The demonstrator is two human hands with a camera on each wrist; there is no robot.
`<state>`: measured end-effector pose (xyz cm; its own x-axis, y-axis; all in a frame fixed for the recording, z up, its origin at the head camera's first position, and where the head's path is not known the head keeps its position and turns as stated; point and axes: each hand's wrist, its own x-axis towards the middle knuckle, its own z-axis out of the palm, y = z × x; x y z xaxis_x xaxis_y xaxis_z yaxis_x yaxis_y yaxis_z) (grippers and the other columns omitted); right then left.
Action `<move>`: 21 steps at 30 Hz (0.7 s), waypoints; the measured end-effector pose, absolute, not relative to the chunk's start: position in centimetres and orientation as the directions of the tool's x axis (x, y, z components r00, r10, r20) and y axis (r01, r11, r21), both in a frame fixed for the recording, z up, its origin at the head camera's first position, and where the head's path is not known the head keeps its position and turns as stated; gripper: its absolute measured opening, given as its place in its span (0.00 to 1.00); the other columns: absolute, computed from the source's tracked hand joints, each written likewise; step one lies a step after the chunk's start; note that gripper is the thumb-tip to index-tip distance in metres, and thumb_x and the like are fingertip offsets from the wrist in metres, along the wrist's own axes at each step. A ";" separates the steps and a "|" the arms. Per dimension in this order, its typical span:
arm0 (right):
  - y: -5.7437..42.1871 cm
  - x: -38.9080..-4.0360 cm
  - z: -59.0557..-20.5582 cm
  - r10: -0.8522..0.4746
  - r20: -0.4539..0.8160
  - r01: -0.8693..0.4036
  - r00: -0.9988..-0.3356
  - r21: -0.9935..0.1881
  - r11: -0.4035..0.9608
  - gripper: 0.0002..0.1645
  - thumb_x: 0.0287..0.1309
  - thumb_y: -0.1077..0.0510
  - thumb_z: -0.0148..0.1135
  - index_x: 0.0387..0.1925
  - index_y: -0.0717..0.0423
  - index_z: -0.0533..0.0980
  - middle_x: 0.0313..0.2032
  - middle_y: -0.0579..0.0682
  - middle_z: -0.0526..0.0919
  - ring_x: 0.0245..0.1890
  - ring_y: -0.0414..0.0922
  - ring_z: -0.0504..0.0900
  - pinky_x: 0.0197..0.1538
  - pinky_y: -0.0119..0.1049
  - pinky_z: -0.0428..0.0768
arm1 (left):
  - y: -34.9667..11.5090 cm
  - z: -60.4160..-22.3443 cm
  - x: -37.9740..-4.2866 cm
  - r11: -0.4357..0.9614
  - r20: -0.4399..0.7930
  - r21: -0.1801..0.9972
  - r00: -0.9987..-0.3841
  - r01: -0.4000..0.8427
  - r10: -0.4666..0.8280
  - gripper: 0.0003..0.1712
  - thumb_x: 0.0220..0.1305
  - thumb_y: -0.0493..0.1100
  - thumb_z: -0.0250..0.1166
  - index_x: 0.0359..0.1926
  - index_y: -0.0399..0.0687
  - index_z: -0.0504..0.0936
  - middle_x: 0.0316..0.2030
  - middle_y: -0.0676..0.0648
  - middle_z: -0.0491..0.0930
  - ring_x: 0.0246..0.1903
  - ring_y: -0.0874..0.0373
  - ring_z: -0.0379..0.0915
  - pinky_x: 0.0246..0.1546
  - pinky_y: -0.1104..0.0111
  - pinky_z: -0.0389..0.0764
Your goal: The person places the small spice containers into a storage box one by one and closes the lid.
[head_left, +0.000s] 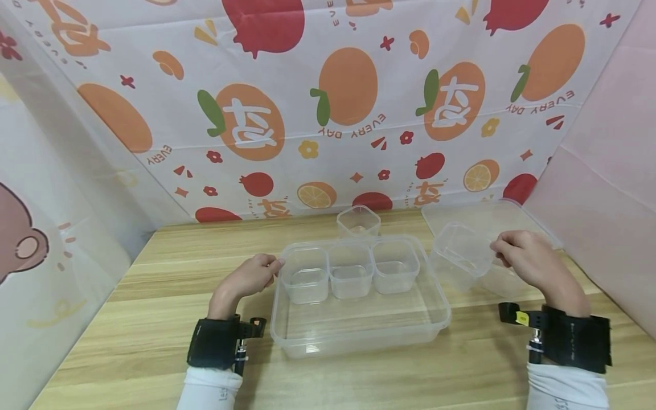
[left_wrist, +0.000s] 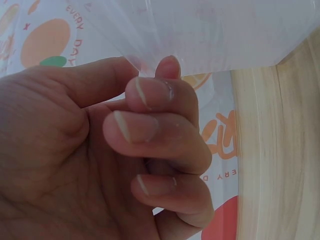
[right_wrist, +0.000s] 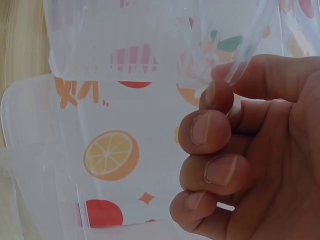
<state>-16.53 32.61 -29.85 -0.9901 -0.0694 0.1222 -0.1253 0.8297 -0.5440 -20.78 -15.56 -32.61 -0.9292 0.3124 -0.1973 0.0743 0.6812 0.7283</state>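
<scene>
A large clear plastic container [head_left: 359, 336] stands on the table with three small clear boxes [head_left: 351, 273] in a row along its far side. My left hand [head_left: 251, 276] pinches the large container's rim at the left; in the left wrist view, thumb and forefinger [left_wrist: 167, 67] meet at the clear plastic wall. To the right, my right hand [head_left: 528, 259] holds a small clear box [head_left: 463, 250] tilted above the table. Its rim lies between thumb and forefinger in the right wrist view, while the other fingers [right_wrist: 205, 132] curl without touching it.
One more small clear box [head_left: 359, 221] stands behind the large container. Beneath the right hand are further clear plastic pieces [head_left: 504, 282], hard to tell apart. A large clear flat lid [head_left: 533, 222] lies at the back right, near the printed cloth wall [head_left: 353, 154].
</scene>
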 end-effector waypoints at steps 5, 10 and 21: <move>32.1 -16.8 -29.7 -0.091 0.120 -0.142 -0.989 -0.535 0.833 0.23 0.76 0.59 0.45 0.22 0.57 0.73 0.20 0.47 0.68 0.22 0.46 0.66 0.26 0.38 0.64 | -15.6 -32.6 -20.8 0.681 -0.203 0.729 -0.930 0.066 0.308 0.19 0.81 0.42 0.46 0.40 0.32 0.77 0.18 0.50 0.63 0.18 0.57 0.58 0.26 0.64 0.62; 31.7 -16.9 -29.7 -0.114 0.121 -0.161 -0.986 -0.530 0.833 0.23 0.75 0.60 0.45 0.21 0.56 0.72 0.19 0.47 0.68 0.21 0.46 0.65 0.26 0.38 0.64 | -15.6 -32.6 -20.9 0.679 -0.203 0.731 -0.929 0.067 0.310 0.19 0.81 0.42 0.46 0.40 0.31 0.77 0.18 0.50 0.63 0.18 0.57 0.58 0.25 0.64 0.61; 30.8 -17.3 -29.4 -0.143 0.129 -0.190 -0.981 -0.540 0.820 0.23 0.75 0.61 0.46 0.20 0.56 0.72 0.19 0.47 0.68 0.21 0.47 0.65 0.27 0.38 0.64 | -15.5 -32.5 -21.1 0.679 -0.203 0.730 -0.926 0.073 0.319 0.18 0.81 0.42 0.47 0.40 0.32 0.77 0.17 0.50 0.62 0.18 0.57 0.58 0.26 0.64 0.61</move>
